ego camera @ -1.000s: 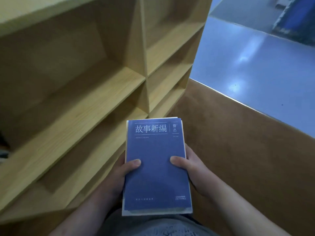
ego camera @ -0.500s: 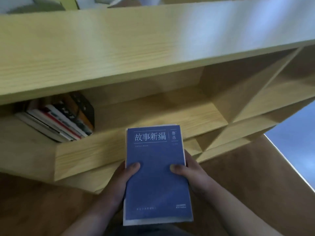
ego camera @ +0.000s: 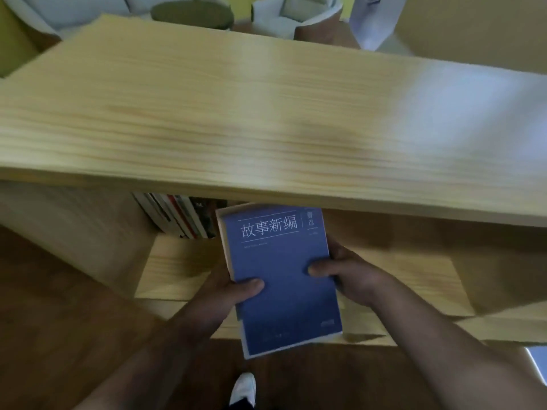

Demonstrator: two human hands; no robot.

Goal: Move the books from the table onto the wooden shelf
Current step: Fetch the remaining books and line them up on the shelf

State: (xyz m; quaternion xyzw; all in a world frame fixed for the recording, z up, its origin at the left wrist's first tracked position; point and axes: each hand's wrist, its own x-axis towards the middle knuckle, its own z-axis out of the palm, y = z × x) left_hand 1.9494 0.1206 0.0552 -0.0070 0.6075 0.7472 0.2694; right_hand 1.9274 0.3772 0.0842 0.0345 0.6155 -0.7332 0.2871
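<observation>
Filling most of the view, a pale wooden shelf (ego camera: 266, 119) is seen, brown floor (ego camera: 59, 306) below, armchairs (ego camera: 296, 16) behind. A blue book (ego camera: 281, 285), white Chinese title, is gripped by left hand (ego camera: 233, 294) and right hand (ego camera: 346, 273), thumbs on cover, at the compartment mouth beside shelved books (ego camera: 177, 220).

One camera covers the scene, worn on the person's head and looking forward and steeply down over the wooden shelf (ego camera: 266, 113). It sits close, so the shelf's top board fills the upper half of the picture and the compartment beneath shows only under its front edge. The left hand (ego camera: 233, 294) and right hand (ego camera: 349, 273), gripping the blue book (ego camera: 281, 276), fall near the middle, with the forearms running in from the bottom corners. A white shoe (ego camera: 244, 386) shows at the bottom edge, and pale armchairs (ego camera: 296, 16) lie along the top, beyond the shelf. The wide lens bends the straight boards.
</observation>
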